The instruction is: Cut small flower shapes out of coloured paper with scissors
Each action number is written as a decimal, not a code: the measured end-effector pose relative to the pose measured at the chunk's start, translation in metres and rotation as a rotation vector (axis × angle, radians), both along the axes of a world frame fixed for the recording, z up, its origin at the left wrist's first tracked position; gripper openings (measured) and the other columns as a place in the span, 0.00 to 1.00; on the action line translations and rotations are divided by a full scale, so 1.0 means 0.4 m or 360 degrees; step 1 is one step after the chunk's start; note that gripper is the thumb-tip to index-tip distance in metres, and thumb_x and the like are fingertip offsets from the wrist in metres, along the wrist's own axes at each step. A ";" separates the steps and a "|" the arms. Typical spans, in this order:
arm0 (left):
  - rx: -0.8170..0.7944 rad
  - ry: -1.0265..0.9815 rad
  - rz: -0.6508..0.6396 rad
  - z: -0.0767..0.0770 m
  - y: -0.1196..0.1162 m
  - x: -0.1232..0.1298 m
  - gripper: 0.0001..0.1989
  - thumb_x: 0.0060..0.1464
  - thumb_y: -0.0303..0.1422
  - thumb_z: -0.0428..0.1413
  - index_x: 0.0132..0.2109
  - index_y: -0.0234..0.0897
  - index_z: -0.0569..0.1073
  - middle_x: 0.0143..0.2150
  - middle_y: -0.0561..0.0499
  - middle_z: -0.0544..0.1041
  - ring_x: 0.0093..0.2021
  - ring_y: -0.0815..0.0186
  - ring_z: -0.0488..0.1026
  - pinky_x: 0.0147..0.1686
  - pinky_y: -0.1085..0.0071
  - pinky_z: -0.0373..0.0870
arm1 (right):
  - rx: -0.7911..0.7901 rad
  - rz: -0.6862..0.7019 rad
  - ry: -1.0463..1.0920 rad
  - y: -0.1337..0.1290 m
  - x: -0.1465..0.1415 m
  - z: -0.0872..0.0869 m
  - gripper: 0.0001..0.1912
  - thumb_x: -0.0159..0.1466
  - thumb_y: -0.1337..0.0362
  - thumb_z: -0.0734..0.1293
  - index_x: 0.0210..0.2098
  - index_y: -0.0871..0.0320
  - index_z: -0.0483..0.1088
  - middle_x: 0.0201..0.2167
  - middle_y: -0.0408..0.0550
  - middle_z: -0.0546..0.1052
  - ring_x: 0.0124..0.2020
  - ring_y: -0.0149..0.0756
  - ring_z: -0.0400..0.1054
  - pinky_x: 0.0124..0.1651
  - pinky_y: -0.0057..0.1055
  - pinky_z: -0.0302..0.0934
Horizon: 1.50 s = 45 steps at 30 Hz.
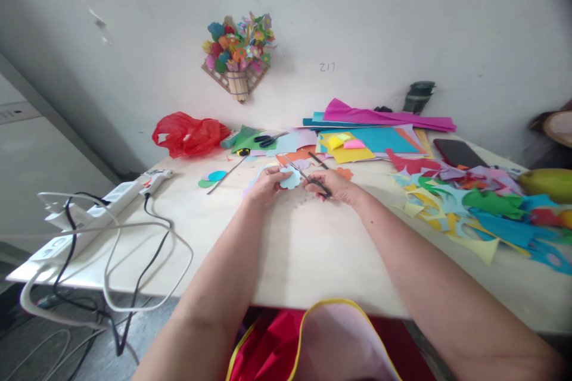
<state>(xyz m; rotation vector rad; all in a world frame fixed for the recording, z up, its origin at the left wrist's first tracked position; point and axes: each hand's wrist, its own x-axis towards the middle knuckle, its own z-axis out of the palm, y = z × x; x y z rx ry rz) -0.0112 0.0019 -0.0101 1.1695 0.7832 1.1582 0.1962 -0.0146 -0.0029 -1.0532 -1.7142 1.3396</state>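
Near the middle of the pale table, my left hand (267,184) is closed on the edge of a light blue paper flower (290,178) with a scalloped outline. My right hand (333,186) grips the dark handles of a pair of scissors (318,186); their blades point up and left, beside the flower's upper right edge. An orange paper flower (344,173) lies just beyond my right hand. Behind the hands lie orange and lilac paper pieces and a dark pen-like stick (318,160).
Power strips (111,196) with loose cables occupy the left side. A red plastic bag (190,134), second scissors (267,140) and stacked coloured sheets (370,140) lie at the back. Colourful paper scraps (469,202), a phone (458,153) and a yellow-green fruit (547,184) are on the right.
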 end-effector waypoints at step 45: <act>-0.0071 -0.0150 -0.0197 -0.004 -0.009 0.032 0.16 0.45 0.36 0.72 0.37 0.31 0.80 0.37 0.44 0.82 0.40 0.58 0.80 0.49 0.61 0.75 | -0.0205 -0.0448 0.0431 -0.026 -0.058 0.030 0.05 0.55 0.65 0.72 0.31 0.59 0.73 0.17 0.43 0.75 0.14 0.26 0.62 0.16 0.21 0.48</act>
